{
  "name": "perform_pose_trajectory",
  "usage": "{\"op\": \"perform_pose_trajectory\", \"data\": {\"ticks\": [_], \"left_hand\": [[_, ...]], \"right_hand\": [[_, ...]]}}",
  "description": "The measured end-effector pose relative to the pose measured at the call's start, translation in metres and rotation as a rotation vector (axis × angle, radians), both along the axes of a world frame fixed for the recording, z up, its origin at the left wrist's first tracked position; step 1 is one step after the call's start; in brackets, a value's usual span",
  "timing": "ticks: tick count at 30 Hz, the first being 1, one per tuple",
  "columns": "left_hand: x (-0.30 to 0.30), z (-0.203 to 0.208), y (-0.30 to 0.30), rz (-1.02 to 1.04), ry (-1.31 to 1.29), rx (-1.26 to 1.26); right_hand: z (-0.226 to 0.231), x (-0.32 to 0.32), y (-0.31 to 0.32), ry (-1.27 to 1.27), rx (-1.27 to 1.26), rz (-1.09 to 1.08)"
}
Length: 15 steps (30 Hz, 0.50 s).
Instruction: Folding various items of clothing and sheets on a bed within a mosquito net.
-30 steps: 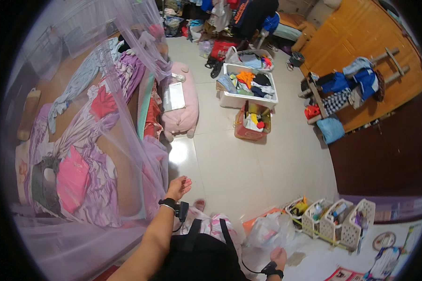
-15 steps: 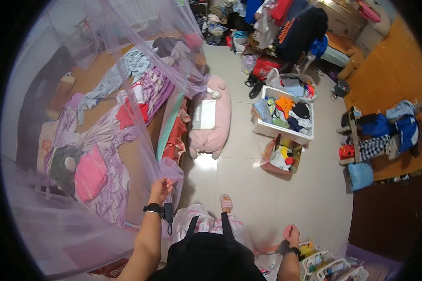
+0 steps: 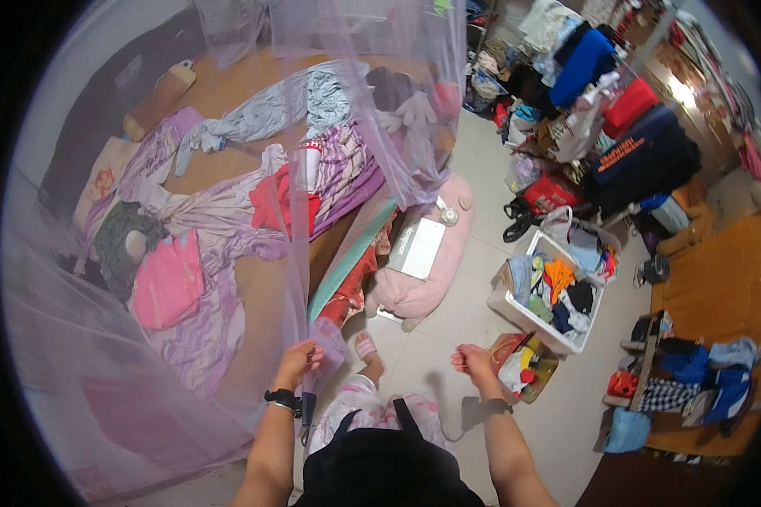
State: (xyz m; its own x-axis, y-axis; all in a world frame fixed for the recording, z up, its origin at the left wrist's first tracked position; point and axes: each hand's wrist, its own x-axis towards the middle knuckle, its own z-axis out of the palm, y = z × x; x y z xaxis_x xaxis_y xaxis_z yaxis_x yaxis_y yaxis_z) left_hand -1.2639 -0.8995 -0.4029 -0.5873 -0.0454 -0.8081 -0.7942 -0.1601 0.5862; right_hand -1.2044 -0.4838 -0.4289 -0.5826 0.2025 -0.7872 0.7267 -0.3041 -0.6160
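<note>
Looking half-open and empty, both of them: your left hand (image 3: 299, 363) hangs by the purple net (image 3: 332, 340), can't tell if touching; your right hand (image 3: 472, 361) is nearer the small clothes box (image 3: 544, 373), just to its right.

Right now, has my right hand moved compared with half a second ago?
Yes. Judged against the small red open box, your right hand appeared well below it then; now it appears higher, by the box's left edge.
</note>
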Motion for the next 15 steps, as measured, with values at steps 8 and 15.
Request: {"op": "perform_pose_trajectory", "data": {"ticks": [8,15], "left_hand": [[-0.144,0.013,0.055,-0.256,0.303,0.104],[-0.184,-0.008,-0.076,-0.001,0.545,-0.26]], "right_hand": [[0.012,-0.144,-0.042,-0.032,0.001,0.349],[0.002,-0.298,-0.126,0.094,-0.086,0.527]]}}
